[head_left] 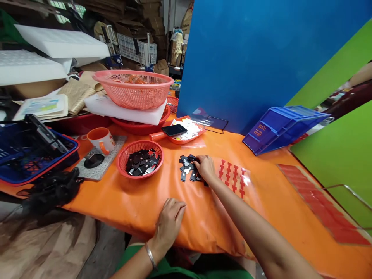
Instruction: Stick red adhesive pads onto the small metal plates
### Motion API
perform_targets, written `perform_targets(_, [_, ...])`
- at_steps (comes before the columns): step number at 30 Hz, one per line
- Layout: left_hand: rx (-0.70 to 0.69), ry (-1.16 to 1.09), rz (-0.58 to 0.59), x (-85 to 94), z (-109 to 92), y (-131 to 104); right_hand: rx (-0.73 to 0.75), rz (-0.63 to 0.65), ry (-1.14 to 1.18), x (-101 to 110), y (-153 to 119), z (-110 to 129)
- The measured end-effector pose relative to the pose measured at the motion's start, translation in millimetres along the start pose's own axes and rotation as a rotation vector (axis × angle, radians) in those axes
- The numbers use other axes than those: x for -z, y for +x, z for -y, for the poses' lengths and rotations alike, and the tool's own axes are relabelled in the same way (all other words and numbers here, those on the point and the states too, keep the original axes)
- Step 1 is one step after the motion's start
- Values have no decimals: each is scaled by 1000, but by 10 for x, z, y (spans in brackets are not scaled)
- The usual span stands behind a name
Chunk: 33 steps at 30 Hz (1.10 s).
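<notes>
Small black pieces [186, 168] lie in a loose pile on the orange table [261, 232]. My right hand [205, 167] reaches to the right side of this pile, its fingers bent down on the pieces; what is between the fingertips is hidden. Near the front edge rests my left hand [171, 217], fingers curled together, with a silver bracelet on the wrist; anything inside it cannot be made out. A clear sheet with red T-shaped pieces [228, 173] lies right of my right hand. The small red basket [120, 167] to the left holds more black pieces and a few red ones.
Behind the pile, a red scoop [180, 141] holds white pieces and a black phone [174, 130]. A large pink basket [133, 97] and an orange mug [101, 140] stand at the left. A blue bin [273, 130] and a red strip sheet [319, 201] lie right.
</notes>
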<state>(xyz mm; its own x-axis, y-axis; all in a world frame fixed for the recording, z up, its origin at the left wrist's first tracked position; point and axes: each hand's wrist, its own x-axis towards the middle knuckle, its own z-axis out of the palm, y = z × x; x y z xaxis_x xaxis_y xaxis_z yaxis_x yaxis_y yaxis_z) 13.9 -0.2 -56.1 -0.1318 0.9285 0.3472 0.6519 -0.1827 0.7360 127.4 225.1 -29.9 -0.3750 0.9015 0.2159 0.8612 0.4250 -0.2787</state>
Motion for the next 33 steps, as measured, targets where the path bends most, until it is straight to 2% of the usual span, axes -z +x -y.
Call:
perform_targets(13, [-35,30,40,-24,-8,-22,85,73,-227,-2,129,1])
perform_targets(21, [-73,67,1,-64,21,-43,197,124,-281,-22,172,14])
perform_targets(26, [-93,86,-12,-71,18,-56,165,98,-263,15,207,-29])
perform_targets(29, [-88,84,2,-67,14,-58,141,57,-212,87,142,-49])
perform_targets(33, [-96,89,10,-65,10,-61,202,75,-107,131,-101,-20])
